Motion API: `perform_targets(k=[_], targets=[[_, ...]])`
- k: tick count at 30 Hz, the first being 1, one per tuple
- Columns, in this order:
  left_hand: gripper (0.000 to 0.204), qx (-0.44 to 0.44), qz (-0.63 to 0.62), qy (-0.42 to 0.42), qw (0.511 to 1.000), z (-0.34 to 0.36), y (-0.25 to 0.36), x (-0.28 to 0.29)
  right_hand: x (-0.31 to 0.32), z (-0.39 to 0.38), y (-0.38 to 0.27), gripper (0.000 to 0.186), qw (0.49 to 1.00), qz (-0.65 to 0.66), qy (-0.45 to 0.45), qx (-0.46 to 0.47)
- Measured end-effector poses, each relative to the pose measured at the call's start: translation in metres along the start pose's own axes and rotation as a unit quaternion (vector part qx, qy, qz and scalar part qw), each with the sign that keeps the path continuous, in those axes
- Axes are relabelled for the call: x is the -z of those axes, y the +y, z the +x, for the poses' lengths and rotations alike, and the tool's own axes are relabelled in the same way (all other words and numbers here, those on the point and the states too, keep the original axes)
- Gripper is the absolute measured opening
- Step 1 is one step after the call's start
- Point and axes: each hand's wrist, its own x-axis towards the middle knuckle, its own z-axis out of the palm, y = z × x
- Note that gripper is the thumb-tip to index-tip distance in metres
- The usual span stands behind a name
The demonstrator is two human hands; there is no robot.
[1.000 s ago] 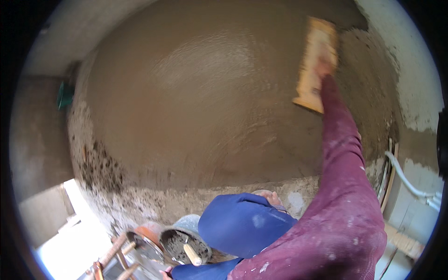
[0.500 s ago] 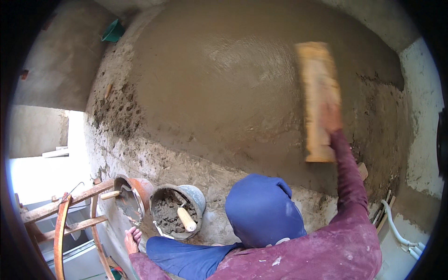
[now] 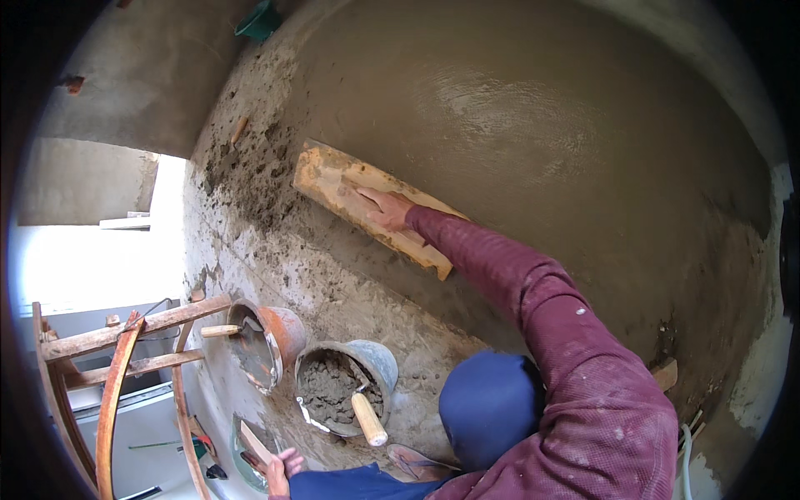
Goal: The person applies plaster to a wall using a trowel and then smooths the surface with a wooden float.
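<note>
My right hand point(image 3: 390, 210) is closed on the grip of a long wooden float point(image 3: 346, 193) smeared with mortar. The float lies slantwise on the wet grey mortar floor point(image 3: 500, 225), near its rough left border. My left hand point(image 3: 285, 471) is low beside my blue-trousered left leg, fingers apart, seemingly holding nothing. A piece of wood point(image 3: 257, 442) stands just behind it, over a container whose contents I cannot make out. Right of that is a bucket of mortar point(image 3: 333, 387), with a wooden-handled trowel point(image 3: 367, 417) resting in it.
Beside the mortar stands an orange bucket point(image 3: 283, 333) with a wooden handle point(image 3: 220, 331) over its rim. A wooden frame point(image 3: 125, 333) leans at the left. A green bucket point(image 3: 260, 21) is far off; mortar crumbs point(image 3: 250, 171) lie along the unsmoothed strip. White piping point(image 3: 687, 462) lies at right.
My right hand has swept the float from the right across to the left, turning it from lengthwise to slanted. My left hand has shifted slightly right and down. The whole view has tilted.
</note>
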Motion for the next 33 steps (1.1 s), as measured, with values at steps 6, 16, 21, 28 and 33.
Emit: perform_targets(k=[6,16,21,28,33], targets=[[0.071,0.122,-0.083,-0.033,0.989,-0.039,-0.08,0.063,0.026,0.071,0.035,0.06,0.997,0.013,0.01,-0.069],[0.066,0.164,-0.032,0.054,0.984,0.021,-0.029,0.009,0.199,0.046,0.105,0.055,0.949,0.05,0.284,-0.126],[0.063,0.15,-0.016,0.069,0.986,0.047,-0.011,-0.003,0.274,-0.017,0.146,0.057,0.902,-0.009,0.41,-0.133],[0.059,0.108,0.01,0.057,0.992,0.094,0.01,-0.021,0.379,-0.177,0.245,0.059,0.829,-0.118,0.528,-0.144],[0.056,0.081,0.019,0.071,0.994,0.103,0.012,-0.015,0.381,-0.298,0.236,0.054,0.758,-0.194,0.569,-0.252]])
